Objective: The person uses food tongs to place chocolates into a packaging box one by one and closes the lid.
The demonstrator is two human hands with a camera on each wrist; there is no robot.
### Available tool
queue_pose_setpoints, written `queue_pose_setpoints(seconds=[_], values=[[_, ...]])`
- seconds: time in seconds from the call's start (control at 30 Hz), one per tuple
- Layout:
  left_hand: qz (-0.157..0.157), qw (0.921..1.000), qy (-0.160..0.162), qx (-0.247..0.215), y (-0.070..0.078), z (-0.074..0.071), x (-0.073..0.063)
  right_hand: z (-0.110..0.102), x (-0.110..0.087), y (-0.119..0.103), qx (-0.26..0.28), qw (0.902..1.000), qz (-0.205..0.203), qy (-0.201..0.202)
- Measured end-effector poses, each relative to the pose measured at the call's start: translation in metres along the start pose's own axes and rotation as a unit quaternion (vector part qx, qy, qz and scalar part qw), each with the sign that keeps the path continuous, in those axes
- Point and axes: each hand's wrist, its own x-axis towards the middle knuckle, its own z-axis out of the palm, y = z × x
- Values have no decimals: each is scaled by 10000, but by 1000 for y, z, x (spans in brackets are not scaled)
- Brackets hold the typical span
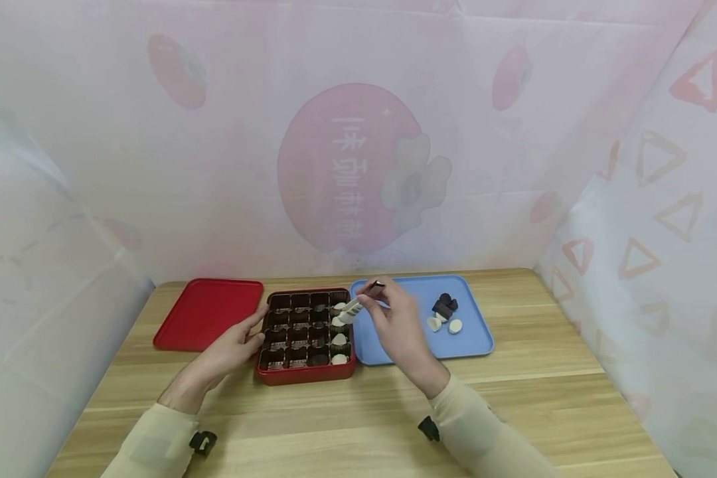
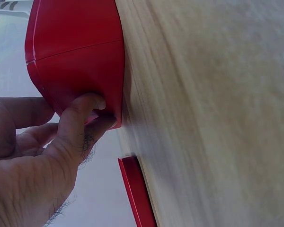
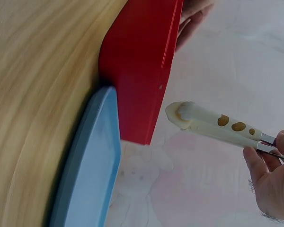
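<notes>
A red box (image 1: 307,375) with a dark compartment insert stands in the middle of the table. White chocolates (image 1: 339,359) sit in its right column, and dark chocolates (image 1: 318,360) are in the column beside it. My right hand (image 1: 397,325) holds slim white tongs (image 1: 354,305) over the right column. A white chocolate (image 3: 176,115) is between the tong tips, above the box rim in the right wrist view. My left hand (image 1: 234,345) rests against the box's left side, its thumb (image 2: 92,101) and fingers touching the red wall. Some of its fingers are hidden behind the box corner.
A blue tray (image 1: 394,355) lies right against the box, bearing several dark chocolate pieces (image 1: 445,305) and white chocolates (image 1: 455,326). To the left lies a red lid (image 1: 209,312). Printed cloth walls (image 1: 358,40) enclose the wooden table (image 1: 334,425) at the back and sides.
</notes>
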Motion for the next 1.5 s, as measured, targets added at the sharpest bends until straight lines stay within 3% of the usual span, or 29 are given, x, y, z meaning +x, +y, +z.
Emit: queue_pose_setpoints(seconds=[0.33, 0.6, 0.87, 1.17, 1.5], values=[[-73, 10000, 23, 29, -1, -1, 0, 31, -14, -23, 258, 9979, -103, -581], [12, 10000, 47, 57, 0, -2, 1, 55, -20, -29, 420, 9945, -443, -846], [-5, 10000, 58, 72, -1, -2, 1, 66, -24, -27, 542, 9922, -200, -1108], [21, 9999, 66, 147, -1, -3, 2, 40, -15, -23, 775, 9932, 201, -848], [-14, 9999, 55, 114, -2, -1, 0, -8, -3, 0, 380, 9991, 160, -133]])
